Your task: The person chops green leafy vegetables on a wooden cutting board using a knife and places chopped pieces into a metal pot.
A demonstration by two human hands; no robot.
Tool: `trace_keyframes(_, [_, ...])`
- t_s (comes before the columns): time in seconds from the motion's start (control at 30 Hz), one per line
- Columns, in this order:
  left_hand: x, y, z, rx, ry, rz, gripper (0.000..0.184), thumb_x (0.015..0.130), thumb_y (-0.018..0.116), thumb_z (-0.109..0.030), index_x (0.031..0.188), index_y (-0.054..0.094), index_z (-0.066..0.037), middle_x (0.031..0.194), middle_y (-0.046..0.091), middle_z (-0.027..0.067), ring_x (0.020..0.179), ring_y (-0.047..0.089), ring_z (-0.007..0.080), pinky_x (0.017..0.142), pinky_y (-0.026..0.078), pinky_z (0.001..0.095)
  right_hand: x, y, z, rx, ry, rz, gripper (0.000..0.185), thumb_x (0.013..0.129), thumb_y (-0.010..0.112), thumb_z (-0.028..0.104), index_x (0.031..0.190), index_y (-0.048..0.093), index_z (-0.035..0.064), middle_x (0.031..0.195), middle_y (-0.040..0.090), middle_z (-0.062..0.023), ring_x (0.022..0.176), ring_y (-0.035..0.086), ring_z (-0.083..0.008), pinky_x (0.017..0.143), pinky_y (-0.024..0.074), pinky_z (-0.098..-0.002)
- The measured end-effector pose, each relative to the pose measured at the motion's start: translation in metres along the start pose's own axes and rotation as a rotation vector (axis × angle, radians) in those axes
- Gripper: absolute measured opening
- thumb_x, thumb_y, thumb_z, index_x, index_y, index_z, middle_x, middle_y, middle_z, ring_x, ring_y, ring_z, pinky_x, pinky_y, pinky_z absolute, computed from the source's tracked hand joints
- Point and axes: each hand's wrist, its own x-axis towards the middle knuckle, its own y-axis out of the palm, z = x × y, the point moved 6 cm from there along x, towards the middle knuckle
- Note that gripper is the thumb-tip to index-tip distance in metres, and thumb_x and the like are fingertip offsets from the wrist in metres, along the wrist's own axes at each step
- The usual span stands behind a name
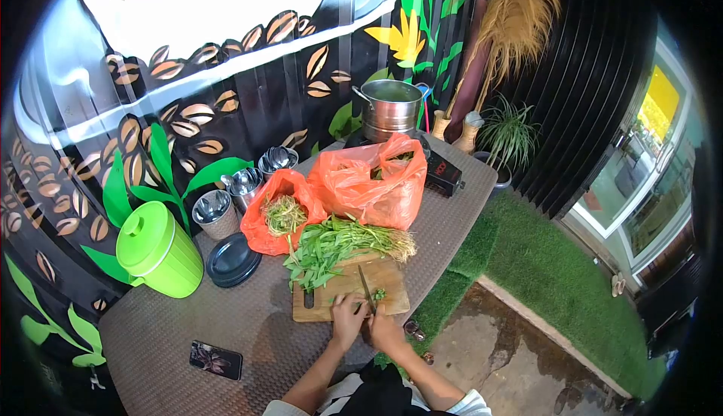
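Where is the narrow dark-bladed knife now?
In the head view, the narrow dark-bladed knife is in the right hand, over the brown wooden cutting board, just left of the small green pieces.

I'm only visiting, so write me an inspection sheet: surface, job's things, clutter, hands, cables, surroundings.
Surface: brown textured table.
Job's things: knife over cutting board; leafy greens across the board's far edge, cut bits beside the knife.
Clutter: phone, black dishes, green bucket, orange bags.
Hands: right hand grips the knife; left hand beside it.
Cables: thin pink line by the pot; cannot tell whether it's a cable.
Surroundings: painted wall, green turf, glass door.
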Motion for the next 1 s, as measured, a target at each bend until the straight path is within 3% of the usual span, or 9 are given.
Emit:
trace_keyframes(0.13, [0.005, -0.007, -0.001, 0.033, -0.061, -0.054, 0.013, 0.069, 0.070, -0.004, 0.079, 0.063, -0.002, 0.080, 0.062, 0.0111, 0.084, 0.053, 0.0297, 0.076, 0.042, 0.0389, 0.005, 0.013, -0.001, -0.001, 0.112, 0.075, 0.030, 0.091, 0.043, 0.024, 0.103, 0.038, -0.0033, 0.076, 0.059, -0.0308, 0.075, 0.059, -0.0476, 0.067, 0.0456, -0.0551])
trace_keyframes(0.23, [0.003, -0.007, -0.008, 0.081, -0.010, -0.009, 0.010, 0.070, 0.068, -0.005, 0.078, 0.062, -0.002, 0.081, 0.061, 0.0121, 0.084, 0.053, 0.0306, 0.076, 0.042, 0.0393, 0.017, 0.006, -0.005, 0.033, -0.063, 0.039, 0.028, 0.092, 0.040, 0.024, 0.102, 0.038, -0.0013, 0.075, 0.061, -0.0286, 0.072, 0.062, -0.0439, 0.065, 0.0491, -0.0523])
trace_keyframes(0.43, [-0.004, -0.001, -0.012, 0.185, 0.074, -0.021, 0.006, 0.076, 0.062, -0.007, 0.077, 0.061, -0.001, 0.081, 0.060, 0.0133, 0.083, 0.052, 0.0322, 0.076, 0.043, 0.0401, -0.001, 0.015, -0.001, -0.022, 0.088, 0.038, 0.031, 0.091, 0.043, 0.026, 0.104, 0.037, -0.0017, 0.074, 0.060, -0.0303, 0.071, 0.060, -0.0466, 0.065, 0.0470, -0.0558])
trace_keyframes(0.53, [-0.005, 0.000, -0.013, 0.165, 0.115, 0.006, 0.007, 0.077, 0.060, -0.006, 0.081, 0.061, -0.001, 0.082, 0.060, 0.0138, 0.081, 0.052, 0.0326, 0.075, 0.043, 0.0410, 0.012, 0.004, -0.006, -0.059, 0.028, 0.029, 0.027, 0.092, 0.039, 0.025, 0.101, 0.039, -0.0012, 0.072, 0.061, -0.0275, 0.070, 0.061, -0.0451, 0.063, 0.0488, -0.0526])
trace_keyframes(0.7, [-0.002, 0.003, -0.007, -0.039, -0.076, 0.009, 0.013, 0.078, 0.060, -0.002, 0.091, 0.060, 0.002, 0.084, 0.059, 0.0143, 0.076, 0.061, 0.0275, 0.071, 0.049, 0.0370, 0.005, -0.002, -0.008, -0.047, -0.062, -0.002, 0.028, 0.091, 0.042, 0.025, 0.100, 0.039, -0.0020, 0.073, 0.061, -0.0278, 0.071, 0.061, -0.0451, 0.064, 0.0488, -0.0525])
trace_keyframes(0.87, [-0.004, 0.000, -0.002, -0.022, 0.022, 0.011, 0.014, 0.078, 0.061, 0.000, 0.092, 0.060, 0.002, 0.085, 0.059, 0.0147, 0.077, 0.063, 0.0241, 0.068, 0.051, 0.0334, -0.001, 0.012, -0.001, -0.010, 0.105, 0.042, 0.029, 0.091, 0.043, 0.023, 0.103, 0.038, -0.0021, 0.080, 0.060, -0.0320, 0.075, 0.059, -0.0479, 0.066, 0.0478, -0.0538])
trace_keyframes(1.0, [0.001, -0.004, -0.011, -0.023, -0.030, 0.017, 0.014, 0.074, 0.064, 0.004, 0.087, 0.060, 0.003, 0.087, 0.063, 0.0116, 0.075, 0.063, 0.0223, 0.067, 0.050, 0.0303, 0.012, 0.008, -0.008, -0.002, 0.020, 0.015, 0.029, 0.091, 0.043, 0.024, 0.102, 0.039, -0.0018, 0.078, 0.061, -0.0292, 0.074, 0.061, -0.0448, 0.067, 0.0485, -0.0531])
